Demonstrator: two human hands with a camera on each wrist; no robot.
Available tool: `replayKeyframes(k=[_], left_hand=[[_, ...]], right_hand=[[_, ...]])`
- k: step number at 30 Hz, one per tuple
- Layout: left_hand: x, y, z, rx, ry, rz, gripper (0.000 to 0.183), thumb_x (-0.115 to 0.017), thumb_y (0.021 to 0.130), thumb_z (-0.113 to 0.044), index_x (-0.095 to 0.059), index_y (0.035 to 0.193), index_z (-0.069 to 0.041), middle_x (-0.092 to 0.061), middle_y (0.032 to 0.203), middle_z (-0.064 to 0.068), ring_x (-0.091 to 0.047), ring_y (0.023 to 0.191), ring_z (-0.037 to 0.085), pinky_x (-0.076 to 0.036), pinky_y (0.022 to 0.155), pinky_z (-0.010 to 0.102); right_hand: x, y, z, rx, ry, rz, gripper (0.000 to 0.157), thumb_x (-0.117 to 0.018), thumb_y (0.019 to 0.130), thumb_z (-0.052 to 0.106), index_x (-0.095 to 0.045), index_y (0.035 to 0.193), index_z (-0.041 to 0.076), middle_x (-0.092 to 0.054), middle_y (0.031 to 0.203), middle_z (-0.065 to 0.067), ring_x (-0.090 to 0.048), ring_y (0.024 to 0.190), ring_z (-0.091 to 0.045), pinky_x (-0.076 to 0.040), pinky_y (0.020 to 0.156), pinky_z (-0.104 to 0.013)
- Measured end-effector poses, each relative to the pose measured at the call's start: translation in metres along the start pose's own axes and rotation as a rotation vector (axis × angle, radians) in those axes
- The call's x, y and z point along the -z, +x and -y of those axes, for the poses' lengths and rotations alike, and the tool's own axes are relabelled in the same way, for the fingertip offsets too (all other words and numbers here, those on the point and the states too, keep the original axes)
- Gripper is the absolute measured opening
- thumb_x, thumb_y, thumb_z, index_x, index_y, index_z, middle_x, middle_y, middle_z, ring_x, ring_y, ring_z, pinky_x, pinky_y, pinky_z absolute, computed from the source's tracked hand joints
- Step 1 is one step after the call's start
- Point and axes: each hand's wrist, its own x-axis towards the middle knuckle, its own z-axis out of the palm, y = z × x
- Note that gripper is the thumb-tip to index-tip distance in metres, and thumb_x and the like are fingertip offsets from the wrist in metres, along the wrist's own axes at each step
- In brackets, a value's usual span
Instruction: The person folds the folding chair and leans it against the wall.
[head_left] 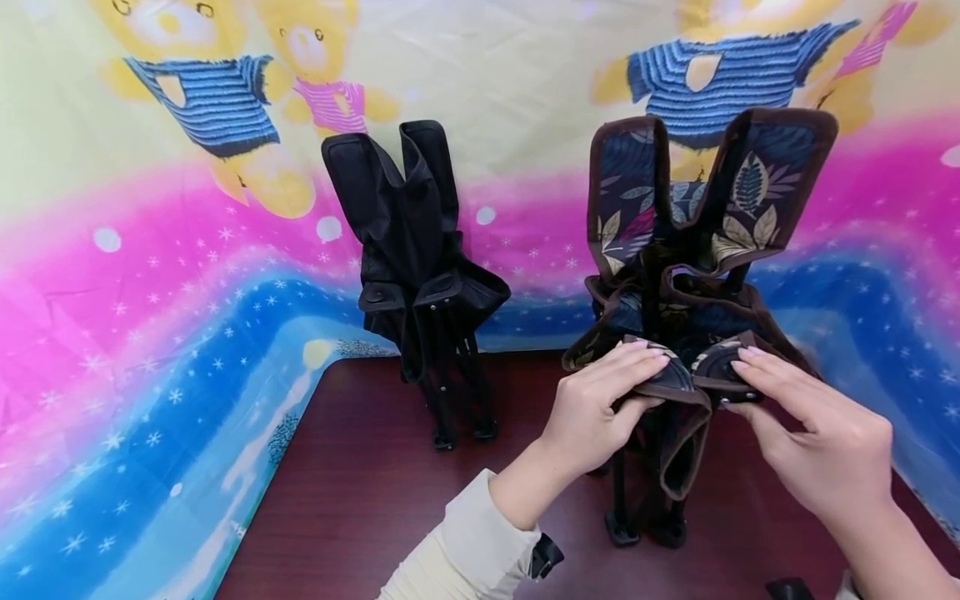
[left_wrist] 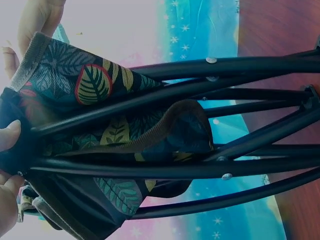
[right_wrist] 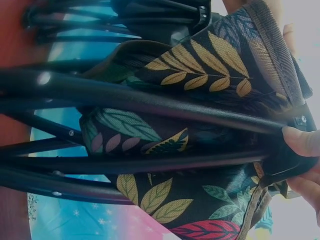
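A folding camp chair in dark leaf-print fabric with brown edging stands folded on the right side of the table. My left hand grips its left front seat corner, fingers over the fabric and thumb below. The right front corner is pinched the same way by my right hand. These two corners sit close together, with a fold of fabric sagging beneath them. In the left wrist view, black frame tubes run from the seat to the feet. The right wrist view shows my right thumb against the black corner piece.
A folded black camp chair stands to the left on the dark red-brown table. Behind the table hangs a colourful cloth printed with bears, which also covers both sides.
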Motion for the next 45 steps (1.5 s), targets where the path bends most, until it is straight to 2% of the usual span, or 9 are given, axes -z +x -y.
replayKeyframes(k=[4,12,16,21,25,33,39,41,45], left_hand=[[0.0,0.0,0.002,-0.002,-0.003,0.003,0.033,-0.068,0.073,-0.012,-0.063,0.105,-0.005,-0.06,0.107,0.004,-0.043,0.112,0.008,-0.03,0.093,0.017],[0.0,-0.002,0.003,-0.015,-0.015,0.003,0.035,-0.069,0.073,-0.012,-0.062,0.106,-0.004,-0.058,0.109,0.005,-0.042,0.114,0.008,-0.03,0.094,0.018],[0.003,-0.002,0.004,-0.019,-0.013,0.035,0.037,-0.068,0.073,-0.013,-0.061,0.108,-0.003,-0.057,0.112,0.005,-0.041,0.115,0.009,-0.029,0.094,0.019],[0.008,0.002,0.004,-0.009,-0.02,0.095,0.04,-0.067,0.075,-0.016,-0.059,0.112,-0.005,-0.055,0.115,0.004,-0.037,0.117,0.007,-0.027,0.095,0.018],[0.008,0.001,0.004,-0.001,-0.043,0.108,0.04,-0.067,0.074,-0.016,-0.059,0.112,-0.004,-0.054,0.116,0.004,-0.035,0.118,0.006,-0.027,0.095,0.018],[0.005,-0.004,0.008,-0.005,-0.156,0.075,0.042,-0.069,0.072,-0.01,-0.058,0.11,0.002,-0.053,0.116,0.009,-0.035,0.119,0.008,-0.03,0.094,0.02],[0.0,-0.008,0.01,0.044,-0.29,0.03,0.043,-0.07,0.069,-0.005,-0.057,0.109,0.006,-0.052,0.118,0.012,-0.037,0.118,0.012,-0.034,0.093,0.024],[0.0,-0.009,0.009,0.049,-0.3,0.014,0.043,-0.07,0.069,-0.004,-0.057,0.108,0.006,-0.052,0.118,0.013,-0.038,0.117,0.014,-0.034,0.092,0.025],[0.0,-0.013,0.009,0.036,-0.254,-0.007,0.042,-0.07,0.069,-0.004,-0.057,0.109,0.006,-0.051,0.118,0.012,-0.039,0.117,0.015,-0.035,0.092,0.024]], right_hand=[[0.0,0.0,0.0,-0.013,0.006,-0.01,0.053,-0.049,0.082,0.047,-0.067,0.089,-0.003,-0.062,0.098,-0.008,-0.045,0.101,0.009,-0.03,0.084,-0.004],[-0.001,-0.003,0.002,-0.035,0.005,-0.028,0.056,-0.051,0.08,0.049,-0.067,0.09,-0.003,-0.062,0.097,-0.012,-0.046,0.102,0.007,-0.032,0.087,-0.009],[-0.001,-0.004,0.0,-0.024,0.039,-0.033,0.051,-0.053,0.079,0.047,-0.067,0.093,0.0,-0.062,0.097,-0.012,-0.048,0.101,0.005,-0.033,0.088,-0.012],[0.004,-0.005,-0.003,-0.042,0.046,0.015,0.05,-0.053,0.08,0.047,-0.066,0.098,0.003,-0.061,0.101,-0.011,-0.047,0.102,0.003,-0.032,0.089,-0.012],[0.004,-0.009,-0.004,-0.062,0.044,0.018,0.052,-0.052,0.079,0.049,-0.066,0.1,0.003,-0.06,0.103,-0.01,-0.047,0.104,0.003,-0.032,0.09,-0.013],[0.004,-0.013,-0.007,-0.055,0.081,0.012,0.054,-0.053,0.077,0.048,-0.065,0.099,0.0,-0.06,0.104,-0.012,-0.048,0.104,-0.001,-0.032,0.09,-0.013],[0.004,-0.017,-0.006,-0.082,0.131,-0.043,0.052,-0.056,0.077,0.046,-0.065,0.097,-0.002,-0.06,0.104,-0.013,-0.051,0.103,-0.006,-0.034,0.089,-0.013],[0.003,-0.017,-0.005,-0.09,0.145,-0.067,0.051,-0.057,0.077,0.044,-0.065,0.096,-0.003,-0.06,0.103,-0.014,-0.051,0.103,-0.008,-0.034,0.089,-0.014],[0.003,-0.02,-0.004,-0.105,0.172,-0.125,0.048,-0.061,0.077,0.039,-0.065,0.096,-0.004,-0.06,0.101,-0.015,-0.053,0.101,-0.011,-0.035,0.088,-0.016]])
